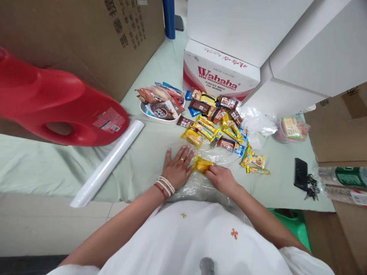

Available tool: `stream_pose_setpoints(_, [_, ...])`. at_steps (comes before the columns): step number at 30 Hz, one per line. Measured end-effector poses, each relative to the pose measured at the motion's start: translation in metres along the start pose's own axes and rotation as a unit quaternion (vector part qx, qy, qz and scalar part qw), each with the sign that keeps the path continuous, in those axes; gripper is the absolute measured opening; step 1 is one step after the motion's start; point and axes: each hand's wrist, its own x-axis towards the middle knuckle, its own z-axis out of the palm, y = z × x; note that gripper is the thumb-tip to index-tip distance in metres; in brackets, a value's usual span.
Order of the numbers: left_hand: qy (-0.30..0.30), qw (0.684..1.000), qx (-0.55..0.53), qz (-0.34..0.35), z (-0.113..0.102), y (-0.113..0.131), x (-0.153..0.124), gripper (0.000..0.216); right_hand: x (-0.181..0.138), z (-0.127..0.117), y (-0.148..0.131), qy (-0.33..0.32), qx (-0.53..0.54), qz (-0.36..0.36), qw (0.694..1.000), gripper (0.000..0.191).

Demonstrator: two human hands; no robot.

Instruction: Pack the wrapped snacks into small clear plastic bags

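Note:
My left hand (179, 166) lies palm down on a sheet of clear plastic (197, 189), fingers stretched out, its thumb beside a yellow snack packet (202, 164). The right edge of that packet is pinched in the fingers of my right hand (222, 177). The packet rests on the clear plastic near the table's front edge. Just beyond my hands lies a loose pile of wrapped snacks: a yellow packet (193, 137), brown cocoa bars (226, 144) and slim yellow sticks (205, 129). A white bowl (163, 120) behind my left hand holds more snack packets.
A red plastic jug (71, 103) and a roll of clear film (109, 164) are on the left. Behind the snacks stands a white and red water carton (220, 72). Crumpled plastic (258, 120), a pink container (291, 130), keys (312, 187) and bottles (344, 176) are on the right.

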Motion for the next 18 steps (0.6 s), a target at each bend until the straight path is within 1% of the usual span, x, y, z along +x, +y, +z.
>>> stream_pose_setpoints(3, [-0.002, 1.0, 0.002, 0.001, 0.0, 0.001, 0.002, 0.061, 0.002, -0.004, 0.009, -0.029, -0.082, -0.031, 0.996, 0.023])
stream_pose_setpoints(5, [-0.001, 1.0, 0.003, 0.0, 0.0, 0.0, 0.002, 0.061, 0.002, -0.012, 0.013, -0.043, -0.107, -0.05, 0.992, 0.025])
stream_pose_setpoints(7, [0.011, 1.0, 0.002, 0.003, -0.003, -0.005, -0.001, 0.063, -0.002, -0.019, 0.014, -0.046, -0.087, -0.071, 0.993, 0.025])
stream_pose_setpoints(8, [0.021, 1.0, 0.002, 0.011, -0.006, -0.008, -0.005, 0.064, -0.007, -0.023, 0.014, -0.038, -0.064, -0.074, 0.994, 0.024])
stream_pose_setpoints(10, [0.04, 0.998, 0.001, 0.054, -0.014, -0.018, -0.016, 0.065, -0.024, -0.027, 0.013, -0.01, -0.01, -0.063, 0.998, 0.025])
stream_pose_setpoints(11, [0.042, 0.995, -0.005, 0.092, -0.019, -0.024, -0.023, 0.067, -0.035, -0.028, 0.012, 0.0, 0.017, -0.056, 0.998, 0.025])
stream_pose_setpoints(13, [0.012, 0.983, -0.039, 0.18, -0.029, -0.037, -0.038, 0.073, -0.059, -0.026, 0.01, -0.008, 0.055, -0.052, 0.997, 0.028])
stream_pose_setpoints(15, [-0.047, 0.965, -0.09, 0.241, -0.037, -0.05, -0.049, 0.081, -0.079, -0.019, 0.01, -0.038, 0.076, -0.059, 0.995, 0.036])
stream_pose_setpoints(17, [-0.105, 0.952, -0.124, 0.26, -0.041, -0.061, -0.054, 0.081, -0.091, -0.01, 0.013, -0.045, 0.087, -0.054, 0.994, 0.038])
stream_pose_setpoints(18, [-0.127, 0.949, -0.128, 0.258, -0.042, -0.065, -0.054, 0.078, -0.094, -0.006, 0.015, -0.036, 0.097, -0.048, 0.993, 0.034])
